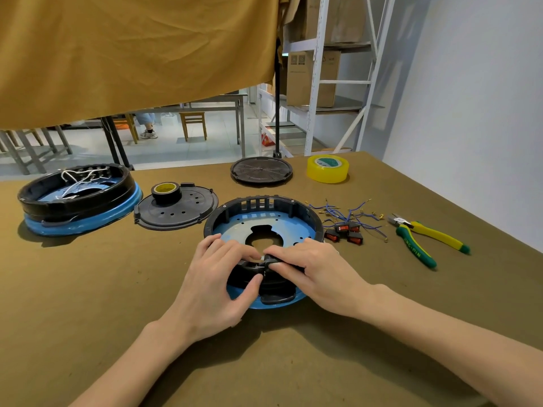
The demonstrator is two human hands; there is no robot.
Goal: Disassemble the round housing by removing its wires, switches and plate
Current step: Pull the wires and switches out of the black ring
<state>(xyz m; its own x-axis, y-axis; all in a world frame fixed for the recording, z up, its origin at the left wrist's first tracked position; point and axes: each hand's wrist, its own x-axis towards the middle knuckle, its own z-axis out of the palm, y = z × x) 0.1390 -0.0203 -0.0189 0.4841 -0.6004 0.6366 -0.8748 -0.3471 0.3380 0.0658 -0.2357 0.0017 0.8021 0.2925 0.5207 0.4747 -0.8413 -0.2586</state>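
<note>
Nearest, both hands work the near rim of the round housing (261, 227), which lies flat on the desk (88, 289), open side up, its round axis vertical and its slotted wall facing away. The left hand (214, 286) curls round the rim, thumb outside, probably to steady it. The right hand (311, 274) pinches a small black part at the rim, perhaps a last switch; fingers (276, 254) are bent tight. The blue plate (235, 227) sits inside still. Just right lie freed switches (346, 232) and wires (349, 214), then pliers (423, 237), kept within reach. Farther left stands a second housing (76, 198).
</note>
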